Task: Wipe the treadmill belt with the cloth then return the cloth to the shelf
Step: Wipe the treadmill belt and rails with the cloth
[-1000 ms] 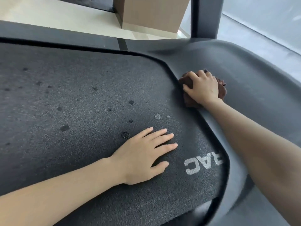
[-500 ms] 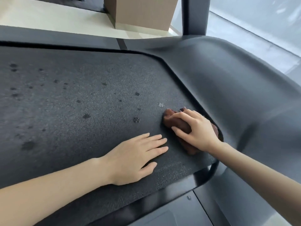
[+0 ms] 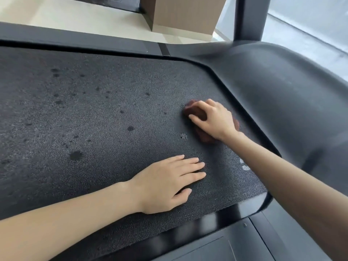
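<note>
We find the treadmill belt open across its wide left stretch. Our left hand, lying flat, and our right hand, gripping the cloth, crowd the right end, which is hemmed by the raised cover.

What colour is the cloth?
Reddish brown. The head view shows the cloth under the right hand.

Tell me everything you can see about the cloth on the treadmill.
The cloth is a small reddish-brown rag, soft-looking and bunched into a lump. It lies on the treadmill belt near its right edge. The right hand grips it from above, fingers curled over the top, so only its bunched edges show around the hand. Its full shape is hidden.
</note>
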The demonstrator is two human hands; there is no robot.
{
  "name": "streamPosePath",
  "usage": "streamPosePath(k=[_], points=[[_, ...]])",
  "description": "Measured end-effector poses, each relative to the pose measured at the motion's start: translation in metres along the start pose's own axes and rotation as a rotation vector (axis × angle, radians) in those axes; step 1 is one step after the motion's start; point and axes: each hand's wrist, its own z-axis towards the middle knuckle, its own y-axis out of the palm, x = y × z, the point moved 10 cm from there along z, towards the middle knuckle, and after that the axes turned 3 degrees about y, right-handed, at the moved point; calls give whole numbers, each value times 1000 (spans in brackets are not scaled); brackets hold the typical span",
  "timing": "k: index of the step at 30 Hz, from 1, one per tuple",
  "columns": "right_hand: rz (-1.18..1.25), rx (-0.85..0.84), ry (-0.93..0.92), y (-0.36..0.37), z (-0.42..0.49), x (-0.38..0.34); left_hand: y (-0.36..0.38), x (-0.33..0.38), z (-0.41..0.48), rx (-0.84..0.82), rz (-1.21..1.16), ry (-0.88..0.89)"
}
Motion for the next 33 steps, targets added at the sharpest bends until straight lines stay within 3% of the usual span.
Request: streamPosePath(k=[3, 6, 8, 12, 14, 16, 21, 23, 28, 30, 33], points=[[65, -36, -204, -5, -36, -22, 1, 0, 0, -17, -1, 8], [108, -2, -201, -16, -55, 2, 1, 0, 0, -11, -4, 6], [91, 39, -89, -21, -47, 34, 0, 0, -1, -4, 1, 7], [-10, 77, 309, -18, -20, 93, 0, -1, -1, 11, -3, 1], [-72, 91, 374, -17, -18, 92, 1, -1, -2, 8, 3, 4], [-100, 88, 301, -17, -29, 74, 0, 0, -2, 19, 19, 12], [2, 52, -95, -33, -98, 43, -4, 1, -1, 41, 58, 11], [-17, 45, -54, -41, -101, 68, -2, 0, -2, 34, 44, 6], [-106, 95, 347, -37, -77, 111, 2, -1, -2, 14, 18, -6], [-102, 101, 340, -35, -87, 98, 1, -1, -2, 15, 28, -6], [-65, 113, 75, -41, -122, 60, -2, 1, -2, 17, 63, -5]])
